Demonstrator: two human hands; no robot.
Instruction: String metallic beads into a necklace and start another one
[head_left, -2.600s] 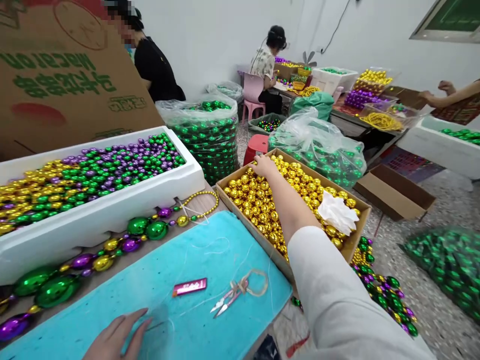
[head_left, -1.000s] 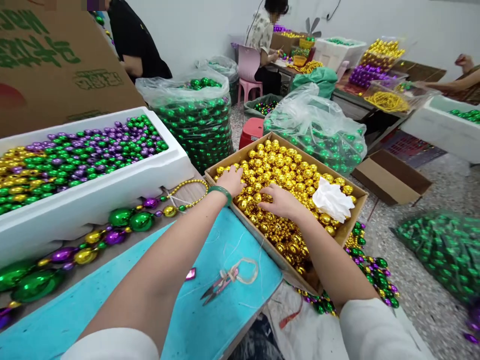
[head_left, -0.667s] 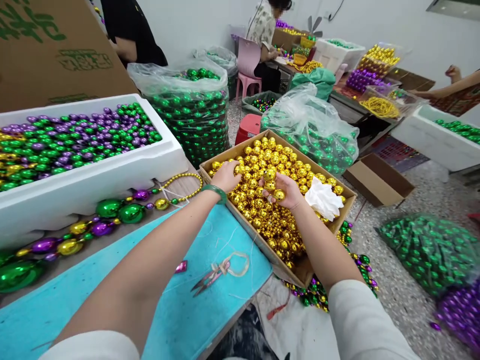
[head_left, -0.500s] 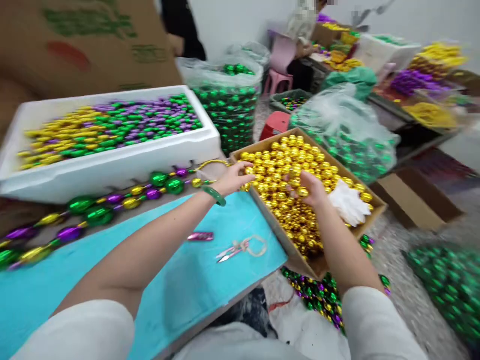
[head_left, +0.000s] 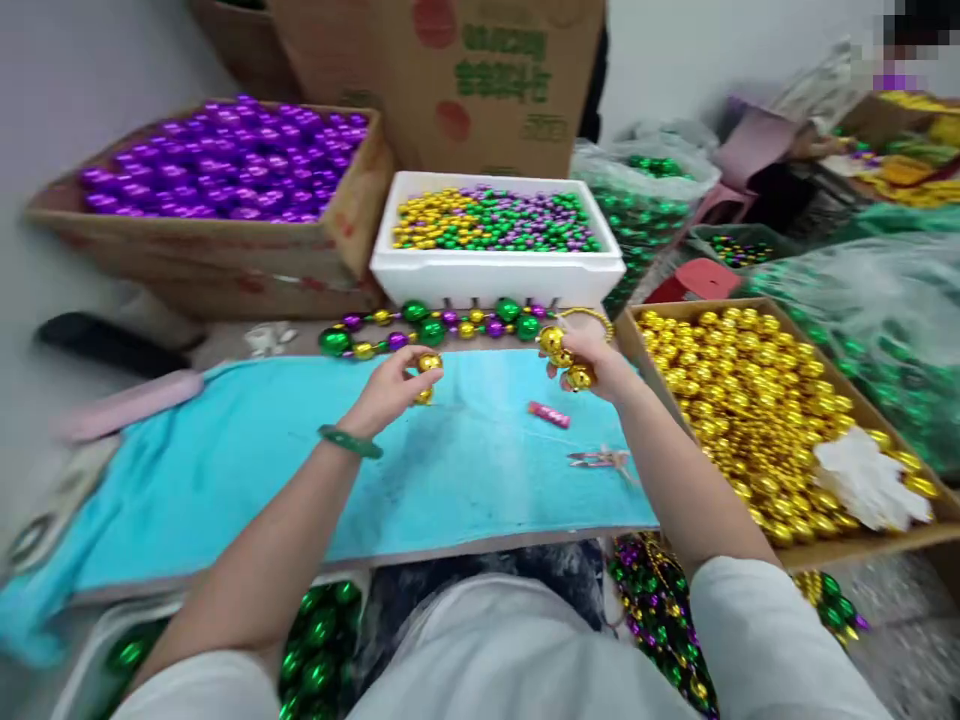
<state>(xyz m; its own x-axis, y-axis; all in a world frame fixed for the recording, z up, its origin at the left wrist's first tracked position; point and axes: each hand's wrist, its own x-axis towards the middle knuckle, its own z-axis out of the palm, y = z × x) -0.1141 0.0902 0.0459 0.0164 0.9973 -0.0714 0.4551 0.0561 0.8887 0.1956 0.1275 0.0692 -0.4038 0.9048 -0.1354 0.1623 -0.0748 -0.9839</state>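
My left hand (head_left: 390, 390), with a green bangle (head_left: 350, 441) on its wrist, is closed on shiny gold beads (head_left: 429, 364) above the blue cloth (head_left: 465, 480). My right hand (head_left: 596, 365) grips several larger-looking gold beads (head_left: 579, 377) beside the table's back right corner. Between and below the hands lie a pink tube-like item (head_left: 549, 414) and small thread snips (head_left: 600, 459). Behind them, a strand of green, purple and gold beads (head_left: 431, 331) stretches along the table's back edge. A gold beaded ring (head_left: 596, 316) sits just behind my right hand.
At right stands a cardboard box of gold beads (head_left: 735, 400) with a white crumpled item (head_left: 870, 478) in it. A white foam box (head_left: 499, 262) and a carton of purple beads (head_left: 225, 170) stand behind the table. Green beads (head_left: 319, 640) fill a container below the front edge.
Both hands have left the box of gold beads and moved left over the blue cloth, each holding gold beads. My view has turned left, bringing the purple beads into sight.
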